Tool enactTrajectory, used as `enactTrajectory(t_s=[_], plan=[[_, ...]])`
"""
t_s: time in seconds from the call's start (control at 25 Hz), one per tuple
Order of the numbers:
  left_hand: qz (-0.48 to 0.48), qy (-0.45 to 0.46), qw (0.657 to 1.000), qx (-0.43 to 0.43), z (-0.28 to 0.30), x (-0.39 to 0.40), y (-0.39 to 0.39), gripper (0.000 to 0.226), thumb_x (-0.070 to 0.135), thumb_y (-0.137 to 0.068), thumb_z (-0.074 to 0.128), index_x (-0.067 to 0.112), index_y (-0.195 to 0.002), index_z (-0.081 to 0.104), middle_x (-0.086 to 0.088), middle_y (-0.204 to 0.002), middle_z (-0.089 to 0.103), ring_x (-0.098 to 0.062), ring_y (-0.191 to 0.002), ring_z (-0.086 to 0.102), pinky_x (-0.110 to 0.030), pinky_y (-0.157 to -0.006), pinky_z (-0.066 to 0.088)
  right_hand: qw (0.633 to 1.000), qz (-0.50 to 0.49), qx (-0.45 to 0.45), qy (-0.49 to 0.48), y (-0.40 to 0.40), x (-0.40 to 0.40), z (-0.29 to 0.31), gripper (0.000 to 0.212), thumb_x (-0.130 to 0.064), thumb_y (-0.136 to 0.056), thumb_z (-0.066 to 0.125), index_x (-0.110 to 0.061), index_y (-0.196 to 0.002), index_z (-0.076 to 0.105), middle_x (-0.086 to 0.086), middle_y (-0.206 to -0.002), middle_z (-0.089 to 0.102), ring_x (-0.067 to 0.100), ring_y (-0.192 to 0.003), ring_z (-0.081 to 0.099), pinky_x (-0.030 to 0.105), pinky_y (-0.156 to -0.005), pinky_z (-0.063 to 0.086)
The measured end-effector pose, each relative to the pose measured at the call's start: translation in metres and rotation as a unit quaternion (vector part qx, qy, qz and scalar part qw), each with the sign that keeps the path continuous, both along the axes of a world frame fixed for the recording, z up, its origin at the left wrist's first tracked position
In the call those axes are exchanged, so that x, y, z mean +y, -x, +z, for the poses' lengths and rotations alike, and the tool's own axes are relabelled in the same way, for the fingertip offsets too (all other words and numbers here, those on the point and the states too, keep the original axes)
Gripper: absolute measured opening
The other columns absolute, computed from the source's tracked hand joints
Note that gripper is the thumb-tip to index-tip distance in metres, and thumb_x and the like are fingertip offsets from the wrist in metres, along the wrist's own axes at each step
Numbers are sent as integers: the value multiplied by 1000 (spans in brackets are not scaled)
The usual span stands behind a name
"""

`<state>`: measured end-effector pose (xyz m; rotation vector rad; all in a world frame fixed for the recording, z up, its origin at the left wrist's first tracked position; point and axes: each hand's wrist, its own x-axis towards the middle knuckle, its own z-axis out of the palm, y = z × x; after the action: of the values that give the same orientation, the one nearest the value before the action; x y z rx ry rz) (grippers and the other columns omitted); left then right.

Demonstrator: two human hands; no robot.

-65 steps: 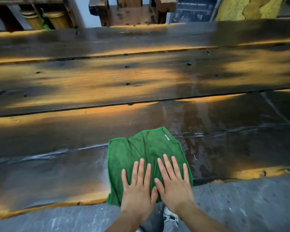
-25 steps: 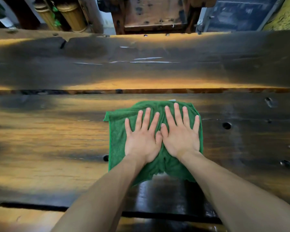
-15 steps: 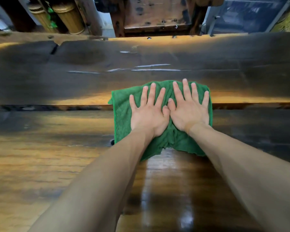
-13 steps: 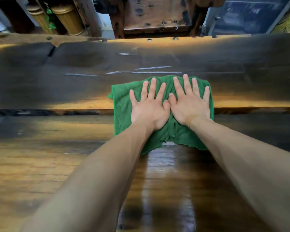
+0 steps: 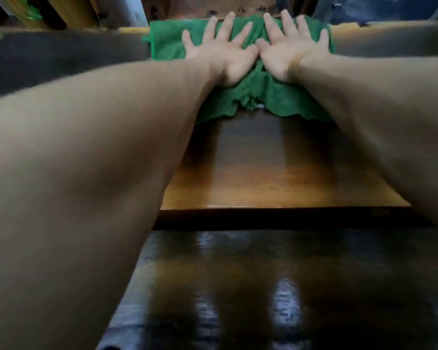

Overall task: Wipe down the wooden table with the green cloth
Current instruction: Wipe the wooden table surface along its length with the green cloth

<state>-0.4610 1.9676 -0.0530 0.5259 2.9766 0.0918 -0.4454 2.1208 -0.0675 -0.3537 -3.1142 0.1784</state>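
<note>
The green cloth point(image 5: 258, 97) lies spread at the far edge of the dark wooden table point(image 5: 263, 178). My left hand point(image 5: 220, 54) and my right hand point(image 5: 288, 51) press flat on it side by side. Their fingers are spread and the thumbs almost touch. Neither hand grips the cloth. Both arms are stretched far forward and hide much of the table on the left and right. The near planks shine wet.
A dark gap point(image 5: 288, 221) runs across between two planks. Beyond the far edge stand wooden posts point(image 5: 68, 8), a wooden piece of furniture point(image 5: 250, 6) and a dark blue panel point(image 5: 379, 8).
Both hands have pushed the cloth away from me across the planks, from the middle of the table to its far edge. My arms are now fully stretched and a wet streak lies behind.
</note>
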Motion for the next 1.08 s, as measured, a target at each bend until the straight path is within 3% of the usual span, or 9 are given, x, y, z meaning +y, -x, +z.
enactTrajectory(t_s=[0.12, 0.2, 0.24, 0.28, 0.32, 0.36, 0.4, 0.52, 1.08], plan=[[40, 7, 999, 3, -14, 20, 32, 57, 51, -105, 19, 33, -159, 14, 4, -168, 9, -23, -154, 8, -61, -120, 3, 1000, 19, 10, 4, 49, 18, -12, 69, -62, -93, 20, -36, -157, 20, -1, -167, 17, 25, -152, 15, 59, -120, 4], [195, -80, 956, -203, -32, 27, 26, 51, 23, -104, 22, 29, -153, 30, 13, -158, 36, -5, -147, 27, -37, -122, 17, 998, 38, 17, 42, 58, 20, -35, 69, -67, -89, 24, -36, -150, 34, -3, -161, 32, 22, -148, 26, 53, -121, 11], [296, -174, 920, -191, -35, 23, 29, 63, 14, -94, 17, 65, -122, 42, 23, -149, 44, 6, -139, 33, -22, -118, 20, 996, 46, 27, 76, 57, 22, -37, 66, -68, -87, 26, -38, -143, 43, -3, -156, 40, 20, -145, 31, 48, -120, 15], [299, -194, 914, -194, -33, 21, 26, 81, 10, -89, 12, 89, -80, 18, 23, -149, 43, 7, -139, 33, -17, -117, 17, 992, 47, 38, 111, 54, 22, -33, 61, -71, -85, 27, -41, -134, 49, -5, -151, 45, 19, -143, 35, 44, -119, 18], [143, -139, 960, -196, -36, 11, 32, 75, 8, -94, 10, -17, -62, -53, 14, -158, 33, -4, -146, 26, -25, -122, 15, 990, 44, 52, 122, 48, 22, -23, 59, -74, -82, 26, -45, -126, 51, -7, -150, 46, 18, -143, 35, 42, -119, 19], [23, 0, 995, -93, -42, 1, 40, 54, 21, -104, 15, 21, -157, 24, 7, -165, 19, -16, -152, 15, -41, -124, 10, 992, 44, 57, 104, 44, 22, -13, 62, -74, -81, 22, -46, -130, 49, -7, -155, 40, 20, -146, 30, 45, -120, 16], [39, -13, 999, 12, -26, 6, 31, 56, 42, -106, 16, 28, -160, 15, 6, -167, 8, -23, -154, 6, -57, -122, 5, 997, 44, 38, 60, 35, 20, -4, 66, -68, -86, 18, -45, -144, 38, -5, -163, 26, 22, -151, 20, 51, -121, 10], [-13, -21, 999, -27, 10, 0, 1, 65, 64, -97, 15, 42, -158, 5, 7, -168, -7, -26, -154, -7, -66, -117, -5, 999, 25, -36, -1, -10, 4, 9, 62, -53, -100, 14, -37, -159, 1, -4, -168, -6, 21, -154, -4, 61, -119, -3], [-17, 14, 999, -32, 12, -53, -360, 73, 50, -89, -6, 29, -158, -10, -4, -166, -18, -28, -153, -17, -62, -118, -7, 994, 45, -94, 27, -371, -68, 34, 59, -46, -104, 11, -35, -157, -12, -5, -165, -23, 20, -151, -23, 59, -118, -12]])
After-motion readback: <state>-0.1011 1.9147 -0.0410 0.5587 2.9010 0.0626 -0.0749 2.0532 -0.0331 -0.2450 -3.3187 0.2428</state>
